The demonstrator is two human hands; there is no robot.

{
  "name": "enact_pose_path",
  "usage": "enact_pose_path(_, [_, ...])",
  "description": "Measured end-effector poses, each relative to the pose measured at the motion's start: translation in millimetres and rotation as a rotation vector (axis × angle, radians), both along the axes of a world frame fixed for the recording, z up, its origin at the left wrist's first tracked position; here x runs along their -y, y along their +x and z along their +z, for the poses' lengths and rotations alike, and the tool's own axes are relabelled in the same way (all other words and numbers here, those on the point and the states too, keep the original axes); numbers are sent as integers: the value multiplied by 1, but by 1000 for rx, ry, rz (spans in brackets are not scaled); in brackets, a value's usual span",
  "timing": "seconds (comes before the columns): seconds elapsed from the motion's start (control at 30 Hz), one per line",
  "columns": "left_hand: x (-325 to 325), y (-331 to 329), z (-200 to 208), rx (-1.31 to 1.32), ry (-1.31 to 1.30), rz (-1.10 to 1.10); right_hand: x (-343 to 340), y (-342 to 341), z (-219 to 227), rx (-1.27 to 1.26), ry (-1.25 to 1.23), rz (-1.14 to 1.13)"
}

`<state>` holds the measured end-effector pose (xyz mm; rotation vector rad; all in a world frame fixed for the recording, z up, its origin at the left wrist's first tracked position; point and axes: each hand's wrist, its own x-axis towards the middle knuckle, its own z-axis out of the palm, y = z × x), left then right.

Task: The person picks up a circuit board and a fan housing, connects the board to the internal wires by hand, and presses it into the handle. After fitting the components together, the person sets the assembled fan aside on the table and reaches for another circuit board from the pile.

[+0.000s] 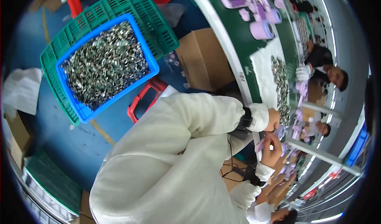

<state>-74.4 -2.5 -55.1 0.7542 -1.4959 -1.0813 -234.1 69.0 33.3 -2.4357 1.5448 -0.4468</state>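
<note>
My two hands are close together over the near edge of the green workbench [241,45], fingertips almost meeting. The fingers of my left hand [273,119] are curled closed; whatever sits in them is too small to make out. My right hand [271,151] makes a pinch with thumb and forefinger, and what it grips is unclear. Right beside it is a light purple plastic piece [260,145], partly covered. Past my left hand, a heap of small green and silver pieces [281,89] lies along a white sheet [262,71].
A blue tray [152,67] full of similar small pieces rests on green crates [166,39] beside a red stool [139,101]. A cardboard box [204,59] stands against the bench. Purple plastic parts [262,30] occupy the bench's far end. Across it sits a gloved person [319,61]; others work nearby.
</note>
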Motion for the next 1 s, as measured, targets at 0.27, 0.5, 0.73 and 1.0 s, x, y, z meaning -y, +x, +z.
enact_pose_path(0.27, [14,-24,-4,-84,-3,164,22,-28,-2,275,71,-105])
enact_pose_path(0.5, [16,-25,-2,-54,-78,158,16,-24,0,285,93,-193])
enact_pose_path(0.73, [23,-41,-11,-95,-151,113,-2,-28,-15,384,53,-211])
enact_pose_path(1.0, [19,-36,-16,-187,-146,141,-2,-27,-26,444,35,-253])
